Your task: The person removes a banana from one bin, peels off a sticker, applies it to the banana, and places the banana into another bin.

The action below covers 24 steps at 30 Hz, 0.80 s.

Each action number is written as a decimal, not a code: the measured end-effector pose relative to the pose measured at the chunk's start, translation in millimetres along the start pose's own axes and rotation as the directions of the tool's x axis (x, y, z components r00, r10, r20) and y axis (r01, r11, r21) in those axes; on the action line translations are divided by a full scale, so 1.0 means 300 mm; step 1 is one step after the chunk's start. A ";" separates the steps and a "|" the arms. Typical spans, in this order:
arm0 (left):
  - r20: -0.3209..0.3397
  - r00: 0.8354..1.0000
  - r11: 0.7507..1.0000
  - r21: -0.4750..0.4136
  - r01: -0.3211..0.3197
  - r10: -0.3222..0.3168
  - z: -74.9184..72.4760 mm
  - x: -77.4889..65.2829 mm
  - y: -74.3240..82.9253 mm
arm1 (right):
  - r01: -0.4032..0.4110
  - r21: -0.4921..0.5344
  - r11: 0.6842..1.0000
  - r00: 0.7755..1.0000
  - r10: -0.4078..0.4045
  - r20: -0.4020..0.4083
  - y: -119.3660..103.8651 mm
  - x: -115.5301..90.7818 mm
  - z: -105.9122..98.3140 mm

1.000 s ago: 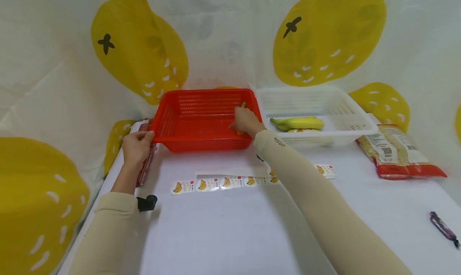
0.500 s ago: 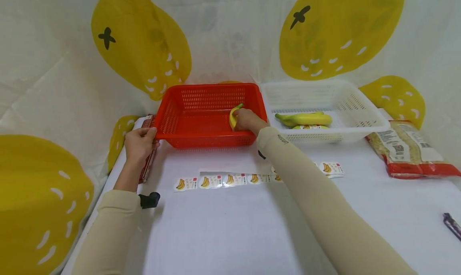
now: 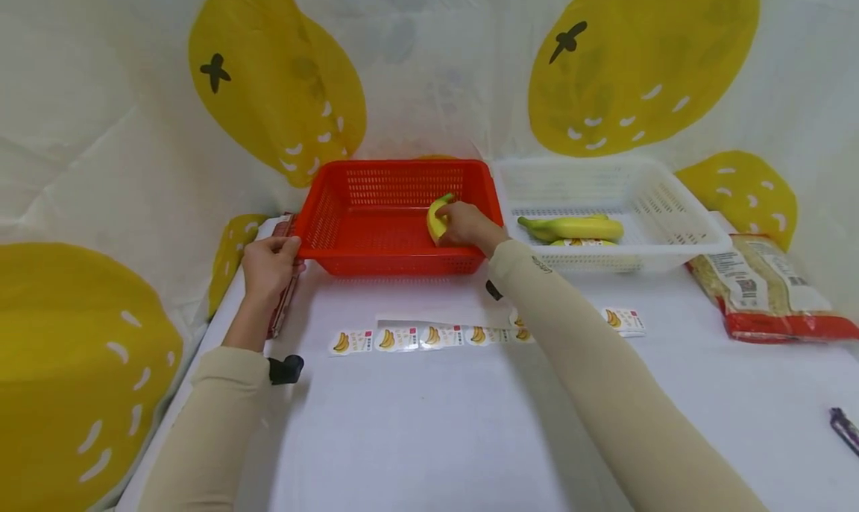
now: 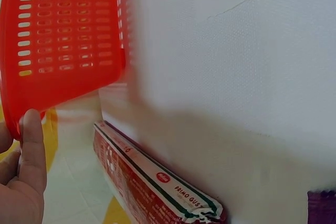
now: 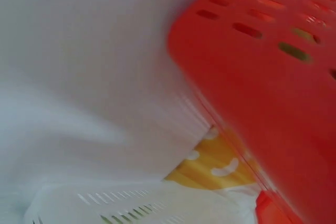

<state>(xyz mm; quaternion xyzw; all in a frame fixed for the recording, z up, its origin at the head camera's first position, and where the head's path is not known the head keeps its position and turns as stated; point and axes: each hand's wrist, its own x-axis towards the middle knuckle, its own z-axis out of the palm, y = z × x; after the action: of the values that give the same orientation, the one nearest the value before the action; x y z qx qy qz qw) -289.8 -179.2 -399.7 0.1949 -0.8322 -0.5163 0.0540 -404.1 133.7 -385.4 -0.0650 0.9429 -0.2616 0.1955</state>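
Observation:
My left hand (image 3: 270,262) pinches the left front corner of the red basket (image 3: 396,264) between thumb and fingers. The left wrist view shows that thumb in front of the rim of the basket (image 4: 31,94). Inside the basket, near its right end, my right hand (image 3: 467,225) holds a yellow banana (image 3: 435,223) with a green stem pointing away. The hand hides part of the banana's right side. In the right wrist view the wall of the red basket (image 5: 247,82) fills the right side and hides the hand.
A white basket (image 3: 678,250) with bananas (image 3: 580,229) adjoins on the right. A strip of banana-printed stickers (image 3: 432,337) lies in front. A long red packet (image 3: 285,303) is at left. A grain-filled bag (image 3: 772,288) and a purple wrapped stick (image 3: 844,428) are at right.
More of the banana shows left of my right hand, where before the hand mostly covered it. My left hand has stayed at the basket corner. The head view has shifted slightly.

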 end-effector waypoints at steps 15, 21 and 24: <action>-0.012 1.000 1.000 0.007 -0.017 0.017 -0.002 -0.005 0.001 | 0.167 0.076 0.983 0.981 -0.159 -0.109 -0.026 -0.231 -0.191; -0.031 0.999 1.000 -0.007 -0.010 0.009 0.010 -0.008 -0.007 | 0.285 0.095 0.954 0.957 -0.279 -0.078 0.003 -0.383 -0.196; -0.037 0.999 1.000 -0.012 -0.013 0.012 0.010 -0.014 -0.006 | 0.394 0.068 0.916 0.919 -0.391 -0.058 0.027 -0.479 -0.179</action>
<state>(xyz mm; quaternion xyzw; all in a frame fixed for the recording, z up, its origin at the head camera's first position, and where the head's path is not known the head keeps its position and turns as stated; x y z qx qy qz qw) -286.4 -175.9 -402.2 0.1987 -0.8290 -0.5175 0.0736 -294.4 198.0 -299.4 -0.2396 0.9037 -0.3335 0.1211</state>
